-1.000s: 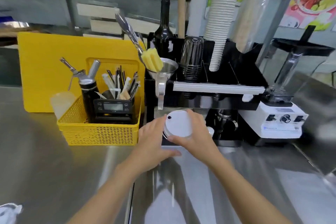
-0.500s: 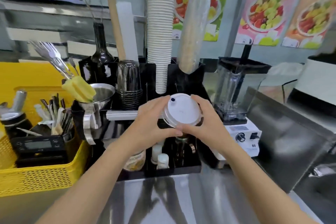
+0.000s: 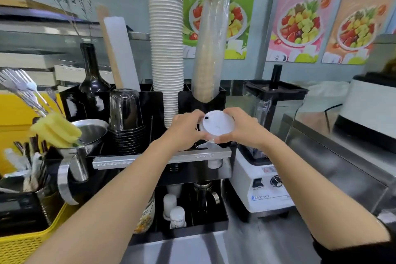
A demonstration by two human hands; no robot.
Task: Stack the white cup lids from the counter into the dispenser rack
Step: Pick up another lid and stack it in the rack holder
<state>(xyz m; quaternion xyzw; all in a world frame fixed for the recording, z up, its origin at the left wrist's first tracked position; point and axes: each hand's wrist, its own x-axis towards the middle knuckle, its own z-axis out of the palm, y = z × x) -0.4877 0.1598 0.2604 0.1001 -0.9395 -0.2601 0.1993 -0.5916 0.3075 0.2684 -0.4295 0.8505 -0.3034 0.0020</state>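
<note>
Fruit posters behind, we clasp the white lid stack between left hand and right hand, fingers closed on its rim, directly above the dispenser rack slot.

Two hands, the left hand and the right hand, hold one small stack of white lids; the number of lids in it cannot be told. On the black rack stand one tall column of white paper cups, one sleeve of clear cups and one stack of dark cups. There is one dark bottle, one metal funnel, one blender, one yellow basket, and three fruit posters on the wall.
</note>
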